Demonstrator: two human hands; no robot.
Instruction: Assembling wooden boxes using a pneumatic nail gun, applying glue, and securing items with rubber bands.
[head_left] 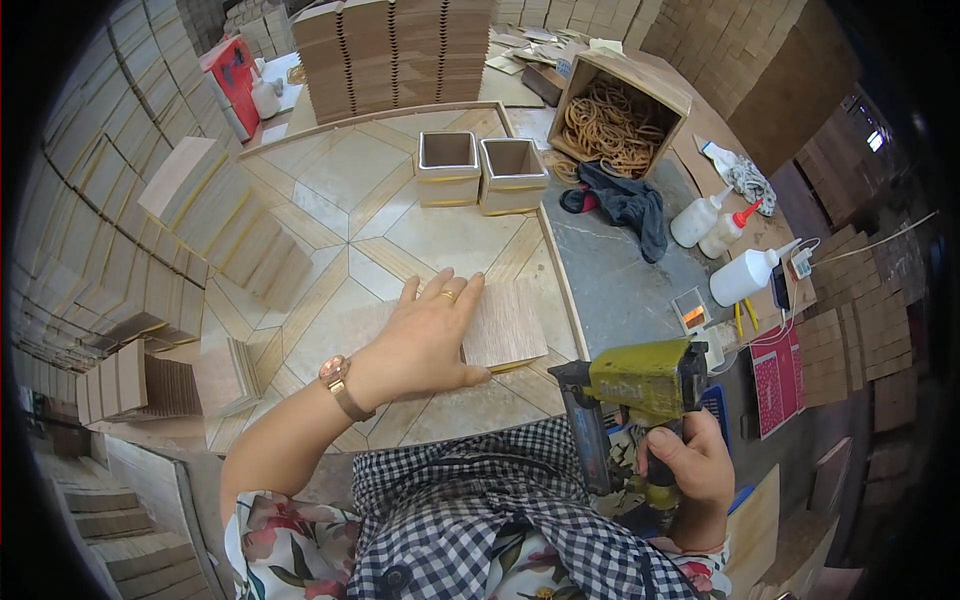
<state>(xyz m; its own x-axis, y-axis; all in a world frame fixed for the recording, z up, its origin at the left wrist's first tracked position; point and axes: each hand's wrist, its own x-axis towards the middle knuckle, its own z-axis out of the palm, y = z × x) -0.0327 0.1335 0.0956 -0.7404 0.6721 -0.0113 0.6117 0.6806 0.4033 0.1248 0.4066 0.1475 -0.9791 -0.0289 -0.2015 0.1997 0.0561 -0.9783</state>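
Pale rect. wooden board (512, 322) is best pressed flat w/ L hand (422, 335), grip spread; yellow-black nail gun (638, 376), clasped in R hand (692, 464), is best aimed clear of L.

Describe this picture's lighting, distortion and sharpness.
Head view: light looks soft and fairly even across the patterned tabletop; head view: the fisheye makes the wood stacks at left lean and curve, with black corners; head view: the nail gun and left hand show no obvious motion blur.
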